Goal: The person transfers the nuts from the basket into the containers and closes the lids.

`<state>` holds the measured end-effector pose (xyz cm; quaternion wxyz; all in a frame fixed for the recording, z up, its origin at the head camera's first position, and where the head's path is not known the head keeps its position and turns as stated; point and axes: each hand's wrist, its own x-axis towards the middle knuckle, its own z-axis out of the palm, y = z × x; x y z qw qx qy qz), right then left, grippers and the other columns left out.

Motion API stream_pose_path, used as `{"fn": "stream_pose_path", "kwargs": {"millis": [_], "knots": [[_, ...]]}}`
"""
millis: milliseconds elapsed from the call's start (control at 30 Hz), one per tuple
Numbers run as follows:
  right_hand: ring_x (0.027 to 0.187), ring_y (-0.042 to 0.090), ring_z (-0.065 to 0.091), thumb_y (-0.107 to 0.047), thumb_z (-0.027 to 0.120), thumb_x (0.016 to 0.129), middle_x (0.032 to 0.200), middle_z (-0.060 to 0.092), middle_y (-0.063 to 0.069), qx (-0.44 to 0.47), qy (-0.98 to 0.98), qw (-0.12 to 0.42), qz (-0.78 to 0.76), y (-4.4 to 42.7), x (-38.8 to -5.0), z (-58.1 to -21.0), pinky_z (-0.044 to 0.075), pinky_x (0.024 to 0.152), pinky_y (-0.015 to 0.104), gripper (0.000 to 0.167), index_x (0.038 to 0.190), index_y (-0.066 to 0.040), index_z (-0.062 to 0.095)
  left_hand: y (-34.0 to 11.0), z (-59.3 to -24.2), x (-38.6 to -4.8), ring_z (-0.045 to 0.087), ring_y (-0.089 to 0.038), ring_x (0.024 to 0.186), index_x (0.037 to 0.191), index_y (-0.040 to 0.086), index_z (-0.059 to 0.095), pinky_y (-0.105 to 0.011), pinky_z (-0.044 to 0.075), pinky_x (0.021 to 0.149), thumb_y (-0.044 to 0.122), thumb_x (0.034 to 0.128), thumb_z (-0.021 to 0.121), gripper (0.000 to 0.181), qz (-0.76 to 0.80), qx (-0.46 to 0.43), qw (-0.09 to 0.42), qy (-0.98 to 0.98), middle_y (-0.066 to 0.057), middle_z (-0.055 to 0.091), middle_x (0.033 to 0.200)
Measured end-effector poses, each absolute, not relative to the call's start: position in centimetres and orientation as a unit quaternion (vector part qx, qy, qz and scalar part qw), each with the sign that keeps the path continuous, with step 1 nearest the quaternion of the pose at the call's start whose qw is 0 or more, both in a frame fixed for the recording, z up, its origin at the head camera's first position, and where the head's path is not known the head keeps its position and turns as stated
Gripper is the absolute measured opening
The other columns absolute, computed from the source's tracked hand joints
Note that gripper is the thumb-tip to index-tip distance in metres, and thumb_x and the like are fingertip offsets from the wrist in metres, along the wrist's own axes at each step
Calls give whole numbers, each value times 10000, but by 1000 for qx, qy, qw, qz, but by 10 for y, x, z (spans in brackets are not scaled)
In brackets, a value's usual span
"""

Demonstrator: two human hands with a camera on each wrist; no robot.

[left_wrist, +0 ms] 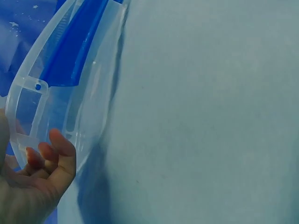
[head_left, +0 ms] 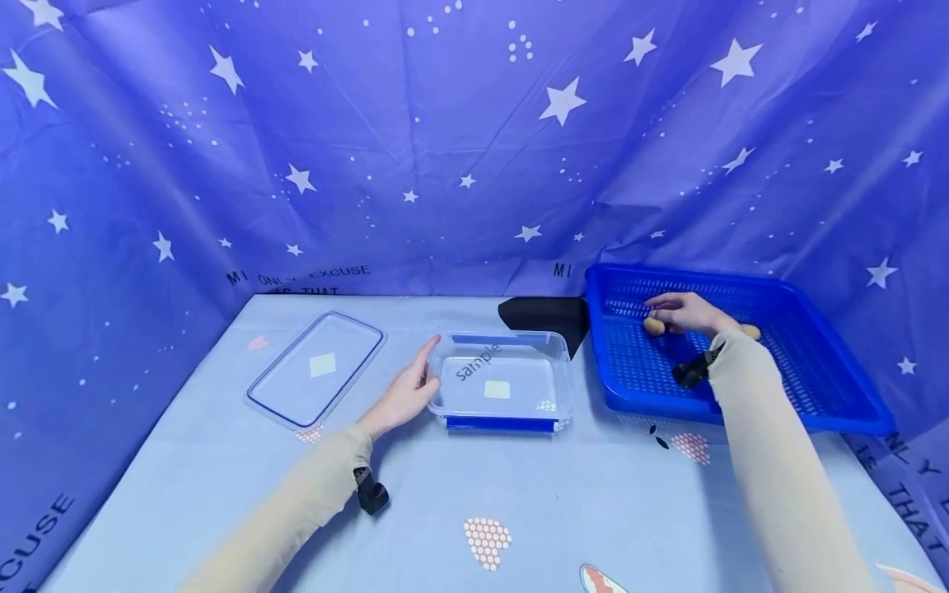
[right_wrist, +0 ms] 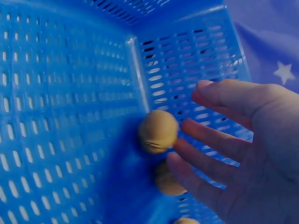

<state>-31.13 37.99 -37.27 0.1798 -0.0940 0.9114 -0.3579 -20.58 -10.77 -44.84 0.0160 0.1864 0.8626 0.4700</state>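
My left hand [head_left: 404,397] is at the left end of a clear plastic food container [head_left: 511,405] with blue side latches. Thumb and index finger lie along its rim in the head view; in the left wrist view the other fingers [left_wrist: 63,161] curl by its outer wall. Inside a blue plastic basket [head_left: 619,395], my right hand [head_left: 689,315] reaches down with fingers spread. The right wrist view shows its fingertips beside a round tan walnut [right_wrist: 159,130], with a second walnut [right_wrist: 169,179] partly behind a finger. Neither is gripped.
Left of the container a clear lid [head_left: 322,364] with a blue seal lies flat on the patterned tablecloth [head_left: 415,527]. Another tan round thing [head_left: 750,331] shows behind the right wrist. A starry purple curtain [head_left: 415,148] borders the table's back and sides.
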Motion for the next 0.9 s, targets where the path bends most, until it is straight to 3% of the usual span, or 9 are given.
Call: {"fn": "stream_pose_path", "kwargs": {"millis": [133,233,300,400,533,600,733,800,900], "knots": [[1210,506,425,-117,462,1024,1373,376,384,-72,911,188,-361,382,-309,-381,452,951,562,474,1389,163,348,-108,-448,-206,379,-119,572,1553,66,125,-295,434,590,55,918,488,731,455,192,35,869,-91,490,800],[1206,502,420,-88,481,1007,1373,362,388,-61,910,189,-363,380,-309,-381,444,959,562,470,1382,165,354,-109,-446,-206,344,-109,532,1559,88,95,-321,440,624,53,929,481,740,458,188,49,867,-165,542,951],[1187,486,436,-68,505,989,1365,369,389,-56,911,188,-363,379,-310,-382,457,948,547,471,1374,164,366,-110,-447,-207,375,-110,538,1564,111,74,-333,460,657,58,939,478,746,468,185,59,862,-218,526,1238],[1122,428,491,-53,548,964,1340,400,381,-53,911,195,-358,379,-312,-385,501,897,491,475,1357,160,390,-112,-448,-209,444,-141,572,1567,162,32,-329,471,585,71,958,464,752,498,177,92,844,-238,572,1146],[1034,345,537,-14,559,935,1300,429,381,-73,910,213,-349,380,-316,-390,538,820,445,478,1339,179,391,-114,-454,-213,549,-240,744,1564,167,8,-349,501,608,76,972,450,744,531,180,119,820,-269,529,1233],[1027,331,541,3,555,926,1294,433,381,-81,909,221,-345,380,-318,-391,541,816,449,480,1337,185,387,-115,-457,-215,571,-300,955,1565,175,4,-408,513,774,88,979,442,737,533,182,121,818,-251,370,1443],[994,308,561,-2,570,927,1245,489,357,-91,909,216,-345,379,-318,-389,547,800,444,465,1321,185,408,-115,-459,-216,322,-367,1343,1567,204,-5,-544,281,1088,108,996,428,723,532,180,125,818,-110,48,1603],[977,308,570,-13,573,934,1221,515,347,-95,908,209,-351,377,-318,-387,549,790,436,459,1317,185,413,-115,-458,-216,181,-348,1413,1567,217,-12,-553,151,1135,116,1002,423,720,531,178,129,819,-70,7,1608],[924,284,583,-26,581,935,1186,554,316,-94,909,191,-359,374,-316,-383,556,754,400,452,1316,168,434,-114,-457,-215,133,-350,1426,1566,204,-15,-564,119,1137,114,1003,418,716,527,178,129,821,-72,4,1607]]}}
